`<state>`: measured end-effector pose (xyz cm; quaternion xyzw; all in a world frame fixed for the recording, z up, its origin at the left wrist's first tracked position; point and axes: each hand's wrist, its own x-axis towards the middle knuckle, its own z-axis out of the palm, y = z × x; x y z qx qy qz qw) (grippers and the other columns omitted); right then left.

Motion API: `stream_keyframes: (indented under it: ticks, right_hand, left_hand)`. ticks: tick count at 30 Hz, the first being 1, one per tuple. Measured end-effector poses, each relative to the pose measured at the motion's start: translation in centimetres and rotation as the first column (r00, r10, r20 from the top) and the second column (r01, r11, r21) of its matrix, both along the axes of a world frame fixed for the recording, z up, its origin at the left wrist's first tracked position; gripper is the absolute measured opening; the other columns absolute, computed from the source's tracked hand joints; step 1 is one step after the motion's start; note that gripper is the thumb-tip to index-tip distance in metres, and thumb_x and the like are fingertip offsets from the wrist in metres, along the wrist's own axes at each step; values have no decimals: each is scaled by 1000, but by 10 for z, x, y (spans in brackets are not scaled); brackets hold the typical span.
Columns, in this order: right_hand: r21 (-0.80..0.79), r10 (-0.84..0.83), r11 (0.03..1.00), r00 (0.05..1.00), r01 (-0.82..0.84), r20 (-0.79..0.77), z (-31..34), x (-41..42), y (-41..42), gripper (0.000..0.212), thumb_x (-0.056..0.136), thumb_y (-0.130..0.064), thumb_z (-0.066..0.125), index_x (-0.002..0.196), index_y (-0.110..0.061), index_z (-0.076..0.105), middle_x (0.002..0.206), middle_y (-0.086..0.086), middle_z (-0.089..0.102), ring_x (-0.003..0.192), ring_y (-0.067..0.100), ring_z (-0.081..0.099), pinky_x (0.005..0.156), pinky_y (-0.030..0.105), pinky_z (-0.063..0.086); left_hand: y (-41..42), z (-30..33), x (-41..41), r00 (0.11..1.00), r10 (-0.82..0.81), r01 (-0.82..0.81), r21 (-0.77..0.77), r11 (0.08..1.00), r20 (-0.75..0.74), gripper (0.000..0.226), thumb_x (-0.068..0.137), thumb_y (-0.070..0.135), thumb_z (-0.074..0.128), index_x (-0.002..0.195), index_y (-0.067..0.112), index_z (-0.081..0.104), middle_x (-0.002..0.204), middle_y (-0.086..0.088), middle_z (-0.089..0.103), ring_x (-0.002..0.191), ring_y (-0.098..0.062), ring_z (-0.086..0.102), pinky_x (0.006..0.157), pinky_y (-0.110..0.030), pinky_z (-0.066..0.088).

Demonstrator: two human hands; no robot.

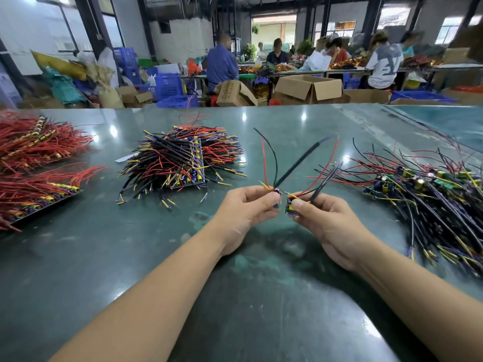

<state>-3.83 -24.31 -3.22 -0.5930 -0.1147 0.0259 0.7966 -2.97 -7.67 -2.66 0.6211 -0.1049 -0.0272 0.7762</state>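
Pretty sure I'm at the snap-apart step. My left hand (pixel 248 207) has fingers curled, pinching the left board (pixel 276 196); my right hand (pixel 322 220) pinches the right board (pixel 290 207). The 2 sit just apart above the counter (pixel 261 296), wires fanning up. Next I'd guess: drop them on the loose pile (pixel 431 189) without snagging leads.

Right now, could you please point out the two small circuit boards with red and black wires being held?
Left circuit board (pixel 276 191): head view, blue component.
Right circuit board (pixel 288 209): head view, green edge.
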Motion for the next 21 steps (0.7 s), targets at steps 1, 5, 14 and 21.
stream_keyframes:
  ticks: [1,5,14,21]
  right_hand:
    - [9,-12,1000,1000,12,-6,0,0,0,8,82,-6,61,89,-6,66,72,1,67,66,8,61,65,16,50]
    - [-48,-25,999,1000,25,9,1,-1,3,6,87,-4,59,89,-7,64,71,2,64,63,9,56,61,20,44]
    - [-477,54,879,988,21,145,-3,-4,7,5,91,-14,61,89,-16,65,75,-2,68,73,12,58,77,33,50]
    - [-683,163,726,944,83,288,-3,-7,9,19,88,-33,57,104,-34,66,86,1,68,75,10,54,78,39,49]
  left_hand:
    - [0,1,2,997,72,-72,-14,997,-4,7,88,7,62,85,10,67,68,6,67,61,-3,60,63,-17,51]
    - [20,1,14,891,434,-453,348,821,137,16,86,29,68,79,15,70,68,9,66,62,-3,59,63,-21,45]
    - [20,14,2,808,359,-537,332,775,467,11,83,34,65,81,25,60,74,10,57,71,-7,51,66,-23,39]
    - [7,5,-9,941,30,-184,436,881,337,17,79,4,73,82,22,73,80,8,70,76,-7,63,79,-34,50]
